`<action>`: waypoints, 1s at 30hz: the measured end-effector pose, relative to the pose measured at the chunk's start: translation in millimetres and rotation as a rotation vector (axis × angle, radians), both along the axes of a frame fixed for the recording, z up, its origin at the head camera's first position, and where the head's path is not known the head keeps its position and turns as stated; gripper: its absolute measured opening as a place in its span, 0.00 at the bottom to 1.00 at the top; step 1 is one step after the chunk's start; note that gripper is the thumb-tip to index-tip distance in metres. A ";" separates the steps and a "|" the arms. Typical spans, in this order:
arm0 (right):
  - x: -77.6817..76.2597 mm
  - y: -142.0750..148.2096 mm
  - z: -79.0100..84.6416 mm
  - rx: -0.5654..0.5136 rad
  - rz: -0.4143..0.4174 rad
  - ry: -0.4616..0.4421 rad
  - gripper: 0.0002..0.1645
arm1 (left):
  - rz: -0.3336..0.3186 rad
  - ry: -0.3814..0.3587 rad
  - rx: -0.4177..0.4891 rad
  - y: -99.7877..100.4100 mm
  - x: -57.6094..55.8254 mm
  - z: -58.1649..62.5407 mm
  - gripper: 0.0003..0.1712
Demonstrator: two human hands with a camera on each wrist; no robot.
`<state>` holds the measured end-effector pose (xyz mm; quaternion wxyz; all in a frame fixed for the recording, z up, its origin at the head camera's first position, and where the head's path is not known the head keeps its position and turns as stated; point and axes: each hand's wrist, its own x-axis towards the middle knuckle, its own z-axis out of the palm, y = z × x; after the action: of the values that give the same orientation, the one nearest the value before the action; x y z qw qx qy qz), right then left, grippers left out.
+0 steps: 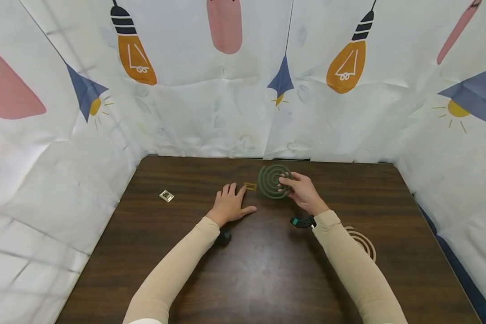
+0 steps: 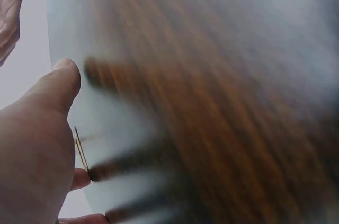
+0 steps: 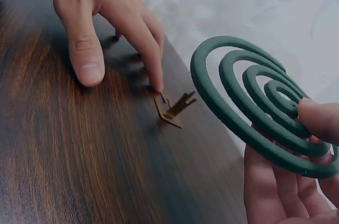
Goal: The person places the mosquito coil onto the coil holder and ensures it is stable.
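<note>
A green mosquito coil (image 1: 272,182) is pinched between the thumb and fingers of my right hand (image 1: 305,192), held just above the table. In the right wrist view the coil (image 3: 228,105) is tilted, its spiral turns spread out. My left hand (image 1: 229,204) lies spread over the table, its index fingertip touching the edge of a small brass-coloured metal coil stand (image 1: 250,186). That stand (image 3: 170,115) has a forked prong bent upward, seen in the right wrist view. Coil and stand are apart. The left wrist view shows the stand edge-on beside a fingertip, much of the table blurred.
A second metal stand (image 1: 167,195) lies flat toward the table's left side. A beige coil (image 1: 364,243) rests at the right, partly hidden under my right sleeve. The dark wooden table (image 1: 267,270) meets a printed white curtain (image 1: 222,112) at its back edge.
</note>
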<state>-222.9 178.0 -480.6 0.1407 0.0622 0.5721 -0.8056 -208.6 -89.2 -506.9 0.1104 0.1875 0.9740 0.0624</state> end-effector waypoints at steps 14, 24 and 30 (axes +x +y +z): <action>-11.5 -15.4 -0.7 0.049 -0.012 -0.055 0.23 | 0.025 -0.025 -0.028 10.6 1.1 8.0 0.53; -20.7 -29.4 -7.8 0.053 -0.001 -0.072 0.23 | 0.053 -0.054 -0.032 12.7 -0.3 4.6 0.54; -24.4 -36.4 -13.0 0.073 0.006 -0.081 0.19 | 0.059 -0.045 -0.005 12.0 -1.1 -0.2 0.54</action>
<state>-247.3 141.6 -493.6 0.1638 0.0981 0.5952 -0.7806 -209.7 -77.2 -507.1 0.1309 0.1569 0.9766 0.0672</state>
